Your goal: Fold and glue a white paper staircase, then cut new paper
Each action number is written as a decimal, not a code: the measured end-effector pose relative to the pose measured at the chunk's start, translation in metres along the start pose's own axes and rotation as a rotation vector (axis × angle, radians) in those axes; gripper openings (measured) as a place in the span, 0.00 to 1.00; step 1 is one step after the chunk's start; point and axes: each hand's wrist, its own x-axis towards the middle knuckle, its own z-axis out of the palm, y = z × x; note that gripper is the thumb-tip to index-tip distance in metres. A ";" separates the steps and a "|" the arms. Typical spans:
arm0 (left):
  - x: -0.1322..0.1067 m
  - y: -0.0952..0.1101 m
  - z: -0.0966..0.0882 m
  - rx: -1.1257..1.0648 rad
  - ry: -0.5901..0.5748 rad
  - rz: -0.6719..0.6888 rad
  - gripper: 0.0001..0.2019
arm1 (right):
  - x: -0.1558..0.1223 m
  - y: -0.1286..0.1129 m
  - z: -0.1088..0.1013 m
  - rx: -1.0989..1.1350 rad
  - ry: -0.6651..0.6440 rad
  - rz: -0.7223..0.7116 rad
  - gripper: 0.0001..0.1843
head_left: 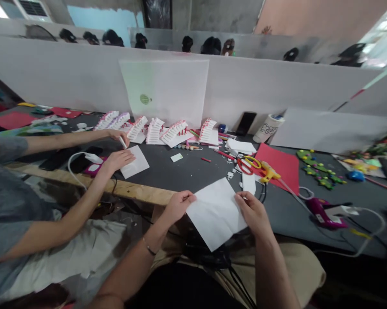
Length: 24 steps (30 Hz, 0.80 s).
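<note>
A white paper sheet (215, 213) was pinched at its edges by the left hand (179, 207) and right hand (249, 213); a black-patterned white cup (267, 128) was seen beyond it; its contents could not be made out.

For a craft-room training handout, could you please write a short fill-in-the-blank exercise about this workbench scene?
The person's left hand and right hand hold a ____ sheet of paper between them. Beside the yellow hot glue gun lies a ____ craft sheet. A co-worker sits on the person's ____ side.

Missing words: white; red; left.
</note>
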 end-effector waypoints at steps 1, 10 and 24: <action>0.002 -0.003 -0.003 -0.016 0.032 -0.014 0.20 | 0.003 0.002 0.002 0.050 0.003 0.014 0.32; -0.005 -0.036 -0.055 -0.075 0.435 -0.141 0.24 | 0.036 0.028 0.021 -0.272 -0.062 -0.180 0.18; -0.011 -0.044 -0.084 -0.030 0.443 -0.107 0.23 | 0.160 -0.008 0.072 -0.861 -0.089 -0.302 0.09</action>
